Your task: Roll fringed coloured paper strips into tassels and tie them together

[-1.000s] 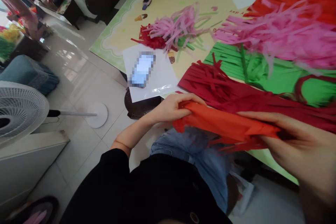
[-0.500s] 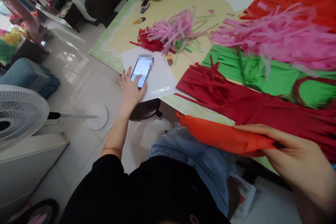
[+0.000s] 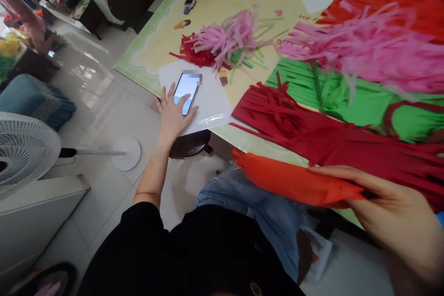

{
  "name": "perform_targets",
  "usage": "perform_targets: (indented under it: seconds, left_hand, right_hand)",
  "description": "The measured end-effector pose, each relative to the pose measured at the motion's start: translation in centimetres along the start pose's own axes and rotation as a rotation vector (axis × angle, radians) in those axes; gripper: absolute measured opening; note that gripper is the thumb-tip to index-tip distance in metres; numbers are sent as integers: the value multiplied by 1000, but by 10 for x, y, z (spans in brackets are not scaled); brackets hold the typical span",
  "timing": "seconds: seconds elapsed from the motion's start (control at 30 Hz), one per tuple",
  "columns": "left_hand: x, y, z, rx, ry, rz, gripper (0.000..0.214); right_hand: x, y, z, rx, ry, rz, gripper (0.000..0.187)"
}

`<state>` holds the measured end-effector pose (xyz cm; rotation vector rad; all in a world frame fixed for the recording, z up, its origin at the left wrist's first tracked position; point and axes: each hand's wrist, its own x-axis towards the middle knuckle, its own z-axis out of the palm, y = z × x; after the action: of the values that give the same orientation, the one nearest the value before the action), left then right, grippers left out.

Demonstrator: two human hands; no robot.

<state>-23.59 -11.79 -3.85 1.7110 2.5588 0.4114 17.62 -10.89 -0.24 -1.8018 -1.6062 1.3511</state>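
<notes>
Phone (image 3: 184,84) lies screen-up on white sheet (image 3: 213,101), probably for easy tapping; left hand (image 3: 174,113) over it, fingers apart, contact unclear from here. Right hand (image 3: 391,203) clamps fingers on orange piece's (image 3: 284,180) right end, likely keeping it gathered, at table's (image 3: 147,53) near edge.

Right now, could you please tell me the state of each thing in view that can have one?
Phone: lying flat, screen lit
Left hand: open, fingers over phone
Orange piece: gripped at one end
Right hand: closed on orange piece
Dark red piece: laid out, fringed
Green piece: laid out, fringed
Fan: running or stopped, cannot tell
</notes>
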Motion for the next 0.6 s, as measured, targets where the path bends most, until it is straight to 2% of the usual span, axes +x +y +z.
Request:
perform_targets:
  seconds: [0.1,0.2,0.33,0.47,0.53,0.6]
  left_hand:
    - [11,-5,-1,-32,6,-29,59]
    - [34,-5,-6,-50,-9,-20,68]
    - [59,2,-8,-26,-58,48,63]
    - [63,2,-4,-27,-106,50,60]
    - [58,-3,-5,-63,-42,30,63]
    - [48,-8,-10,-105,74,22,64]
  right_hand:
    - [0,-3,1,-3,1,5,41]
    - [1,-7,3,-11,-12,3,40]
    - [-1,-8,3,-15,11,-42,37]
    - [-5,1,-1,-36,56,-67,35]
    - [-5,4,-3,-35,68,-75,35]
    - [-5,5,-3,-28,61,-68,35]
